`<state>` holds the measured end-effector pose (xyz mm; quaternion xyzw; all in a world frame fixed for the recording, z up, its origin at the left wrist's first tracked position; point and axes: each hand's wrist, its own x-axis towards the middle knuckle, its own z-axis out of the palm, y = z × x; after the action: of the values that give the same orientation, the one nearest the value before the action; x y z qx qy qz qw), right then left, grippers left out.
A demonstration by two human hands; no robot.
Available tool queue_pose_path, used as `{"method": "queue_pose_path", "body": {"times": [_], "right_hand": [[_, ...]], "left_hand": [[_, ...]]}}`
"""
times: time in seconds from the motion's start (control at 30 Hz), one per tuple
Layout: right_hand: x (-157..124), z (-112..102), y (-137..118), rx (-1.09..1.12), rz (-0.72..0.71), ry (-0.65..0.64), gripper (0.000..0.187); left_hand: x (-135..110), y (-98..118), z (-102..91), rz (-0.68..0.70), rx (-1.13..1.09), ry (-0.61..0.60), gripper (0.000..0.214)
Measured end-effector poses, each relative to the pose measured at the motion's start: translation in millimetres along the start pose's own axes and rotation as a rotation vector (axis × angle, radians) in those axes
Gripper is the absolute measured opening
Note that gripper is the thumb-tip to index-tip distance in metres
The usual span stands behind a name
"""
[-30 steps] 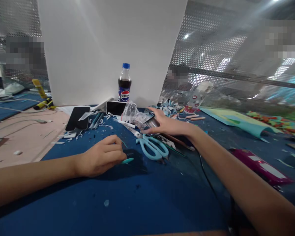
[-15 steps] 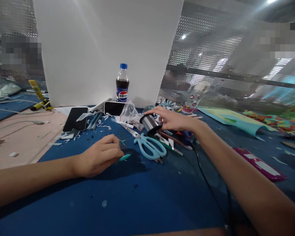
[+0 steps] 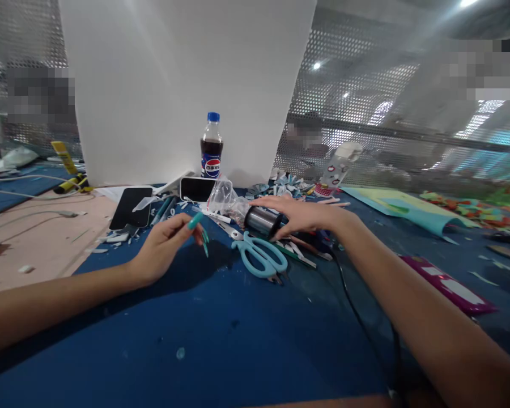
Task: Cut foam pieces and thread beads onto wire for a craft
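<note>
My left hand (image 3: 166,245) is raised off the blue mat (image 3: 221,340) and pinches small teal paper pieces (image 3: 199,226) between its fingers. My right hand (image 3: 300,214) reaches across the clutter and grips a shiny metal spool (image 3: 261,221) lying on its side, fingers over its top. Light blue scissors (image 3: 261,256) lie on the mat just in front of the spool, between the two hands. A black cord (image 3: 361,317) runs under my right forearm.
A cola bottle (image 3: 212,146) stands before a white board (image 3: 182,85). Two phones (image 3: 131,207) (image 3: 196,188), pens, a clear plastic bag (image 3: 223,195) and paper scraps crowd the mat's far side. Coloured paper sheets (image 3: 408,207) and a magenta packet (image 3: 448,286) lie right. Perforated metal screen behind.
My left hand rose from the mat and turned, carrying the teal pieces. My right hand picked the metal spool up, then lowered it back onto its side by the scissors.
</note>
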<state>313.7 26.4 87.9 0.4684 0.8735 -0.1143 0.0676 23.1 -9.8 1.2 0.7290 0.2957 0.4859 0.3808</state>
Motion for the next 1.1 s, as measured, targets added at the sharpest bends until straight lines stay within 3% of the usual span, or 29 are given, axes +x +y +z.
{"method": "queue_pose_path", "body": {"times": [0.1,0.3,0.47,0.63,0.77,0.93,1.1], "right_hand": [[4.0,5.3,4.3,0.021,-0.021,0.078,0.081],[7.3,7.3,9.0,0.057,-0.008,0.217,0.07],[3.6,1.5,-8.6,-0.078,0.016,0.393,0.064],[4.6,5.2,-33.5,-0.293,0.05,0.512,0.057],[2.0,7.7,-40.4,-0.418,0.054,0.46,0.061],[-3.0,11.2,-39.0,-0.419,0.128,0.287,0.054],[3.3,12.1,-28.6,-0.288,0.092,0.139,0.077]], "left_hand": [[8.0,-6.0,1.3,-0.174,-0.22,0.19,0.02],[13.5,-15.5,0.8,-0.323,-0.36,0.324,0.02],[14.8,-17.7,-0.9,-0.288,-0.365,0.422,0.017],[7.8,-8.9,-0.5,-0.106,-0.309,0.298,0.017],[4.2,-4.7,1.1,-0.04,-0.298,0.21,0.018],[8.0,-4.9,2.9,-0.118,-0.285,0.163,0.019],[9.0,-9.4,1.6,-0.163,-0.306,0.181,0.018]]}}
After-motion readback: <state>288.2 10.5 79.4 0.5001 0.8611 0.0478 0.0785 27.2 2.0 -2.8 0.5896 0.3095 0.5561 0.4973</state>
